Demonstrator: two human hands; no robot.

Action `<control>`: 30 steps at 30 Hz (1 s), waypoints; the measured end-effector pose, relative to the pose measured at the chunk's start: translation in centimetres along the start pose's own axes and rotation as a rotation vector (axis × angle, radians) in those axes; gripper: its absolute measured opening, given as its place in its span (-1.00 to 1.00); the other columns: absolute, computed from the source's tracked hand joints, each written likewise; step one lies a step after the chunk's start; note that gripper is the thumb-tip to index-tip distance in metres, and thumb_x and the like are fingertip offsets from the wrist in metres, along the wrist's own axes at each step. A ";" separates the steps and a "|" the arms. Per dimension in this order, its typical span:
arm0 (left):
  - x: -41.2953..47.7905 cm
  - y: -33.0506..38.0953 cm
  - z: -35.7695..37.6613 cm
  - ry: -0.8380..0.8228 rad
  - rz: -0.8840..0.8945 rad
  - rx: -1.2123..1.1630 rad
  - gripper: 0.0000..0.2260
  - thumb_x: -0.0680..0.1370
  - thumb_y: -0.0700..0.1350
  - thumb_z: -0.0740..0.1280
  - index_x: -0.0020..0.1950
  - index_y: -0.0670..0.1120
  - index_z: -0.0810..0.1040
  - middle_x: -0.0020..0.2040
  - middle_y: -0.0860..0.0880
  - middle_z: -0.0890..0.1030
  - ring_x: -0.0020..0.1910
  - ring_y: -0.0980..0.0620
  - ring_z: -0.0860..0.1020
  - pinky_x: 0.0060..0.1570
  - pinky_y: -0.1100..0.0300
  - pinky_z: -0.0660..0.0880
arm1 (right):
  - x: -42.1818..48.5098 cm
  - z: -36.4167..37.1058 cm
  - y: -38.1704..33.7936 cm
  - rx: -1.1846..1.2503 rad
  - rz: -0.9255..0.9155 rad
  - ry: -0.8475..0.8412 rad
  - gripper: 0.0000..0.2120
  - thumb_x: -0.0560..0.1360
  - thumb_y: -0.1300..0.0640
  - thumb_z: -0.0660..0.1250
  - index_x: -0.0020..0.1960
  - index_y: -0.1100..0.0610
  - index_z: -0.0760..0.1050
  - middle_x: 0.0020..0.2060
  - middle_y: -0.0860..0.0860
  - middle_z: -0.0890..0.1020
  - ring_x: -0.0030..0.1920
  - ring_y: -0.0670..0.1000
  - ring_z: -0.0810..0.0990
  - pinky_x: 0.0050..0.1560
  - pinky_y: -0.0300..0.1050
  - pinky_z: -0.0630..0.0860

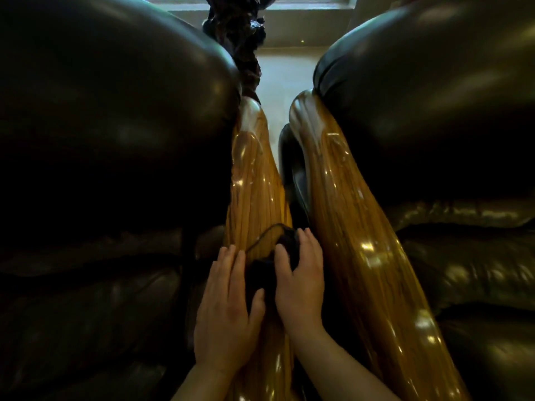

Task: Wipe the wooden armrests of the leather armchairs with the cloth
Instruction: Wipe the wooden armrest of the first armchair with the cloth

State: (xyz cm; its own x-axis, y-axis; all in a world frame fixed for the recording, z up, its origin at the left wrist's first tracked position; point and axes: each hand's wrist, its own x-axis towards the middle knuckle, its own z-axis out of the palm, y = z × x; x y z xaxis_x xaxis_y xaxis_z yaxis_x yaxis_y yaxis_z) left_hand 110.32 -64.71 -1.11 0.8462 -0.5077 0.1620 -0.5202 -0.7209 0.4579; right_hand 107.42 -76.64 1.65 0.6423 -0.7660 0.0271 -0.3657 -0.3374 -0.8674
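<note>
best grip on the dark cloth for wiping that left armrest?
Palm the bunched middle of the dark cloth from above. It is draped over the rounded top of the left armrest, so a flat hand pins it to the wood. The right hand already holds it so; the left hand rests alongside.

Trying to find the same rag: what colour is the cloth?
Black, or very dark; the cloth shows in the head view, held against the left armrest.
</note>
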 end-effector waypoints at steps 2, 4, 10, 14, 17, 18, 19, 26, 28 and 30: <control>-0.1 0.1 -0.1 0.004 0.015 0.003 -0.42 0.59 0.16 0.02 0.56 -0.06 0.13 0.60 -0.04 0.12 0.57 0.01 0.08 0.43 -0.08 0.28 | -2.3 -0.7 0.7 -0.056 -0.078 -0.104 -0.41 0.56 -0.19 0.17 0.55 -0.15 0.10 0.53 -0.31 0.02 0.50 -0.29 0.01 0.36 -0.34 0.11; 0.0 0.2 -0.3 0.016 0.008 -0.014 -0.44 0.59 0.13 0.03 0.55 -0.08 0.17 0.58 -0.06 0.15 0.56 0.00 0.11 0.39 -0.12 0.33 | -4.0 -1.6 1.6 -0.087 -0.117 -0.213 -0.37 0.52 -0.28 0.13 0.54 -0.23 0.04 0.49 -0.40 -0.08 0.49 -0.33 -0.06 0.43 -0.27 0.12; 0.0 0.4 -0.2 0.062 -0.006 -0.066 -0.49 0.58 0.05 0.07 0.50 -0.13 0.30 0.55 -0.07 0.24 0.55 0.01 0.17 0.37 -0.07 0.36 | 1.2 -0.5 -0.1 -0.057 -0.195 -0.110 -0.50 0.59 -0.05 0.23 0.50 -0.04 0.27 0.54 -0.10 0.16 0.56 -0.08 0.07 0.49 0.00 0.25; -0.1 0.0 -0.2 0.067 -0.021 -0.121 -0.50 0.58 0.04 0.07 0.51 -0.06 0.28 0.57 0.01 0.19 0.56 0.09 0.12 0.39 0.02 0.29 | 2.2 -0.8 0.0 -0.409 -0.626 -0.265 -0.58 0.61 -0.08 0.20 0.45 -0.04 0.35 0.53 -0.05 0.27 0.59 -0.02 0.00 0.54 0.09 0.09; -0.2 -0.1 -0.4 0.075 -0.022 -0.163 -0.50 0.58 0.06 0.07 0.52 0.01 0.21 0.58 0.05 0.17 0.56 0.15 0.09 0.38 0.12 0.23 | 1.8 -2.4 1.9 -0.456 -0.808 -0.429 -0.61 0.60 -0.05 0.20 0.41 -0.05 0.38 0.50 -0.09 0.32 0.59 -0.01 0.02 0.50 0.11 0.22; -0.2 -0.1 -0.4 0.074 -0.016 -0.164 -0.50 0.58 0.06 0.08 0.53 0.02 0.19 0.58 0.05 0.16 0.56 0.16 0.08 0.37 0.14 0.21 | 2.1 -2.6 2.1 -0.436 -0.793 -0.440 -0.61 0.60 -0.06 0.19 0.41 -0.05 0.39 0.50 -0.10 0.31 0.59 -0.03 0.02 0.49 0.10 0.24; -0.1 0.0 -0.4 0.076 -0.008 -0.163 -0.49 0.57 0.05 0.09 0.53 0.02 0.19 0.57 0.04 0.17 0.56 0.15 0.08 0.37 0.14 0.19 | 2.6 -2.4 1.8 -0.416 -0.743 -0.417 -0.61 0.59 -0.06 0.18 0.40 -0.04 0.40 0.51 -0.11 0.31 0.59 -0.04 0.01 0.49 0.10 0.24; -0.2 0.1 -0.4 0.115 -0.020 -0.214 -0.39 0.54 0.10 0.16 0.56 0.03 0.11 0.59 0.04 0.13 0.52 0.26 0.10 0.31 0.23 0.26 | 4.1 0.8 -1.7 -0.507 -0.815 -0.414 -0.60 0.59 -0.07 0.15 0.39 -0.01 0.39 0.41 -0.03 0.36 0.51 0.03 0.19 0.50 0.12 0.20; -0.4 0.0 -0.4 0.118 -0.026 -0.217 -0.37 0.52 0.12 0.19 0.56 0.01 0.12 0.58 0.02 0.14 0.48 0.30 0.12 0.22 0.25 0.32 | 4.6 0.0 -1.2 -0.534 -0.977 -0.544 -0.58 0.59 -0.08 0.14 0.42 -0.02 0.35 0.36 -0.04 0.38 0.45 0.00 0.28 0.54 0.11 0.08; -0.4 0.0 -0.4 0.128 -0.020 -0.193 -0.38 0.52 0.12 0.18 0.55 -0.01 0.14 0.57 -0.02 0.17 0.44 0.24 0.16 0.16 0.19 0.39 | 6.1 0.4 -1.9 -0.587 -1.019 -0.528 -0.55 0.58 -0.06 0.18 0.44 0.00 0.31 0.35 -0.02 0.41 0.44 0.01 0.31 0.55 0.11 0.04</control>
State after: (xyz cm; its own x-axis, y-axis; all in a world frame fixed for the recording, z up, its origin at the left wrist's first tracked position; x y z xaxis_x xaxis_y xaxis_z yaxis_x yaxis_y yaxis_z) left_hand 110.01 -64.33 -0.83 0.8702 -0.4216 0.2549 -0.4818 -0.6201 0.6192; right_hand 112.29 -80.44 3.25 0.9432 0.2409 0.2288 0.2913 -0.9307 -0.2211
